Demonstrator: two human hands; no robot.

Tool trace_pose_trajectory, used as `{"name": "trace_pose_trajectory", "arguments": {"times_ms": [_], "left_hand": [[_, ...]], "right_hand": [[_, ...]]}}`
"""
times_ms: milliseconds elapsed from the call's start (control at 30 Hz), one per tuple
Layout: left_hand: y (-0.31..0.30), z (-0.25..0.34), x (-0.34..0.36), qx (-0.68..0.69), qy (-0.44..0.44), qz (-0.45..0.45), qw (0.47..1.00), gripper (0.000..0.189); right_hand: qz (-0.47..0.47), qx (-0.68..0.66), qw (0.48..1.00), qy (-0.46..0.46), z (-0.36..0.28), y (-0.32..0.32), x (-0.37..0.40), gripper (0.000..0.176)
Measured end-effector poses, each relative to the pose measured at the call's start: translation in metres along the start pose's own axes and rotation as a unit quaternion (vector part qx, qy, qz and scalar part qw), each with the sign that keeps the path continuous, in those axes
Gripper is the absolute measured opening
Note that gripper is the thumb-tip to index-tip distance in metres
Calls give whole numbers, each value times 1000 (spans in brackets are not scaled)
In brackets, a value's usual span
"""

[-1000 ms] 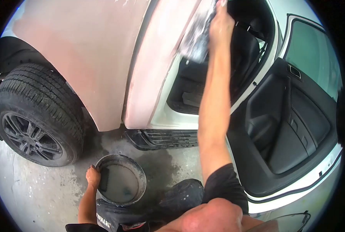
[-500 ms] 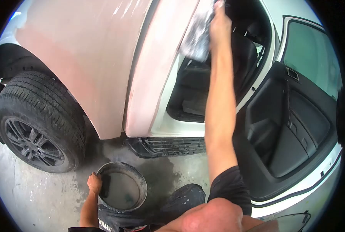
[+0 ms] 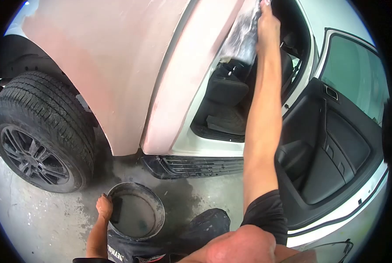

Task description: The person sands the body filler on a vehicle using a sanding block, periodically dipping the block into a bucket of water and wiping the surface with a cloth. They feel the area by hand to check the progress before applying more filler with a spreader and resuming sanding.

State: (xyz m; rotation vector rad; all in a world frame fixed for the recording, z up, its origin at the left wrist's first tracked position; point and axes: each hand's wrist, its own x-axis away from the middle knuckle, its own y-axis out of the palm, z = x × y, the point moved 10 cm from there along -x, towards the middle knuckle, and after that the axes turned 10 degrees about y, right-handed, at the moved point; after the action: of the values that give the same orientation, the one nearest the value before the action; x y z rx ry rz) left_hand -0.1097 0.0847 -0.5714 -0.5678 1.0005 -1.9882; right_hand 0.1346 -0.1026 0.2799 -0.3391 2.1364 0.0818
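Observation:
My right hand [image 3: 269, 27] is raised near the top, closed on a shiny, crumpled wet cloth or plastic sheet [image 3: 244, 39]. The sheet hangs against the pinkish sanded pillar [image 3: 185, 70] beside the open doorway. Low on the left, my left hand [image 3: 104, 205] is closed at the left rim of a round dark bucket [image 3: 161, 210]. Cloudy grey water [image 3: 138, 215] fills part of the bucket. A dark block-like object [image 3: 116, 209] lies inside by the rim, close to my left hand; whether my fingers touch it is unclear.
A sanded body panel [image 3: 112, 65] fills the upper left, above a wheel [image 3: 40, 131]. The open car door [image 3: 327, 144] stands at the right. A black side step [image 3: 200, 166] runs below the doorway. My knee in dark trousers [image 3: 211, 221] is beside the bucket.
The camera view has shifted slightly. My right hand and the sheet appear farther right in the view, still at the pillar edge. My left hand stays at the bucket rim.

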Motion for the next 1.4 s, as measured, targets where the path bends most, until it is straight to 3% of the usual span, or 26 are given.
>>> {"name": "trace_pose_trajectory", "arguments": {"times_ms": [67, 133, 267, 300, 400, 433, 500, 567, 600, 667, 700, 800, 900, 967, 1000, 1033, 1067, 1167, 1200, 1267, 1300, 1400], "left_hand": [[-2, 1, 0, 7, 2, -1, 1000, 32], [-5, 1, 5, 16, -3, -1, 1000, 32], [-6, 6, 0, 24, -7, -1, 1000, 32], [-5, 2, 1, 18, -12, -4, 1000, 32], [-5, 1, 0, 22, 3, -2, 1000, 31], [-7, 1, -1, 17, 1, 0, 1000, 31], [-8, 5, 2, 8, -4, 2, 1000, 30], [-6, 6, 1, 10, -4, -2, 1000, 29], [-6, 4, 1, 8, -5, -3, 1000, 29], [-8, 2, 0, -3, -7, -10, 1000, 29], [-7, 3, 0, -6, -9, -10, 1000, 29], [-9, 5, 0, -23, 19, 24, 999, 33], [3, -6, -5, -22, 12, 18, 1000, 33], [-2, -2, -3, -9, 11, 19, 1000, 33], [-4, 0, -1, -12, 13, 11, 1000, 33], [-5, 1, -1, -13, 13, 7, 1000, 34], [-6, 2, 0, -10, 13, 2, 1000, 35], [-11, 8, 2, -12, -5, 5, 1000, 35], [-9, 9, 2, -6, 1, 1, 1000, 35], [-6, 4, 1, -1, 13, -8, 1000, 35], [-8, 6, 1, -2, 14, -3, 1000, 35], [-12, 8, 5, -8, 10, 5, 1000, 33]], "right_hand": [[40, 62, 997, 16, -18, 0, -31, 73], [-49, 13, 998, 23, -28, 20, -42, 71], [11, 26, 998, -58, 3, 0, -19, 68], [-10, -3, 998, -64, -15, 10, 22, 69], [1, 20, 1000, -11, -16, 5, -25, 70], [-34, -19, 999, 10, -13, 9, -34, 71], [-19, -18, 1000, -3, 0, 5, -26, 70], [-4, 41, 998, -37, -8, 6, 33, 66], [-8, -4, 995, -98, 25, 6, 38, 52], [-23, 64, 993, -91, 78, 6, 103, 45], [-22, 58, 987, -146, 96, 9, 142, 40], [-27, 20, 989, -141, 117, 10, 193, 29], [32, 58, 972, -227, 74, 8, 131, 31], [-22, 85, 989, -120, 26, 8, 63, 44], [13, 45, 990, -135, 18, 3, 20, 47], [-49, -14, 997, -66, 13, 8, 1, 51], [-115, -72, 991, 3, 11, 21, -7, 63], [-31, -43, 997, -59, 26, 6, 22, 62], [-39, -35, 997, -50, 46, 3, 19, 66], [-40, -31, 998, -24, 6, 2, 44, 70], [-8, 7, 1000, 17, 14, 0, 10, 72], [-126, -36, 991, -3, -5, 15, -2, 66]]}}
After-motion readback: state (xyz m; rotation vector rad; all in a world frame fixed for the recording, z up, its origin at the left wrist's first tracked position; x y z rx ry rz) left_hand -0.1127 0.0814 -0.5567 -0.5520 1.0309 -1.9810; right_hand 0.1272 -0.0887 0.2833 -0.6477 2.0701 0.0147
